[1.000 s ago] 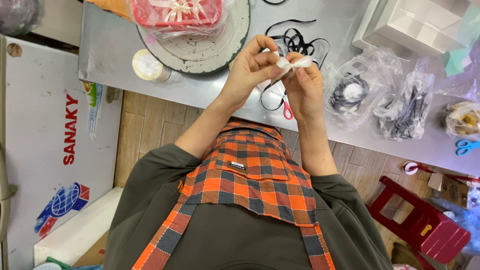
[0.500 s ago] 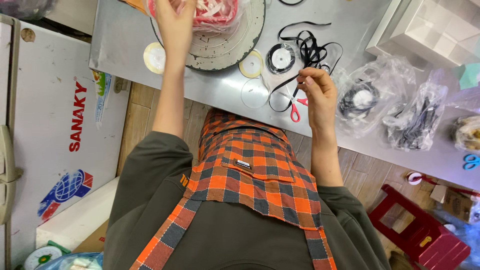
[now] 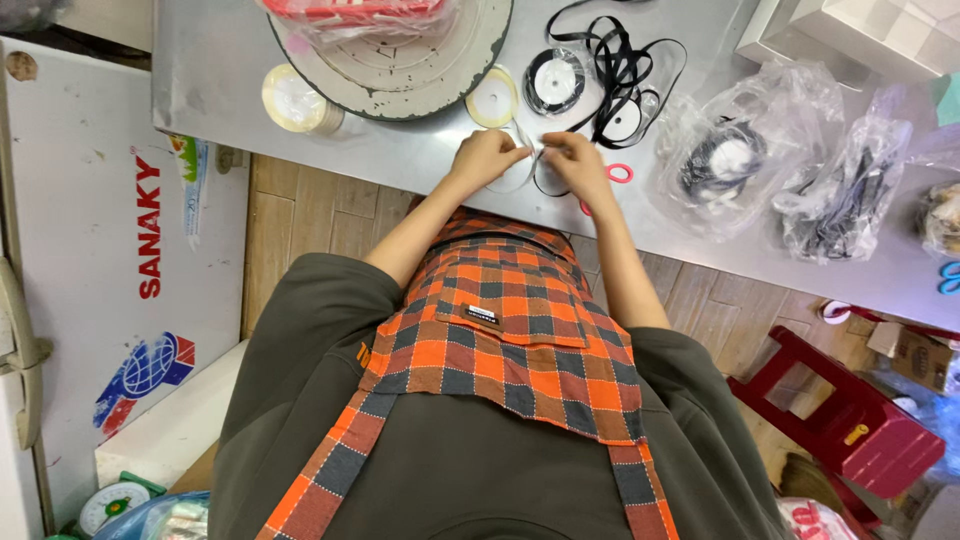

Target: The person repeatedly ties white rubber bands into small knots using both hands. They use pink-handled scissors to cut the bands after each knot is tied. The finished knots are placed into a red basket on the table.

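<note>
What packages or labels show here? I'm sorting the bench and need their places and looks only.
White chest: left of the table, red lettering, blue and red globe mark.
Clear bags: right on the table, crinkled, dark ribbon inside.
Cardboard box: lower right, brown.
Apron tag: chest, small, dark.

Steel table (image 3: 220, 70) carries ribbon spools (image 3: 295, 100), round tray (image 3: 400, 70), seemingly ribbon-filled bags (image 3: 740, 160).

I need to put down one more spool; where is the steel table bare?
Bare: the near-left corner of the steel table, left of the pale tape roll. Crowded: around both hands, the tangled black ribbon and the clear plastic bags.
</note>
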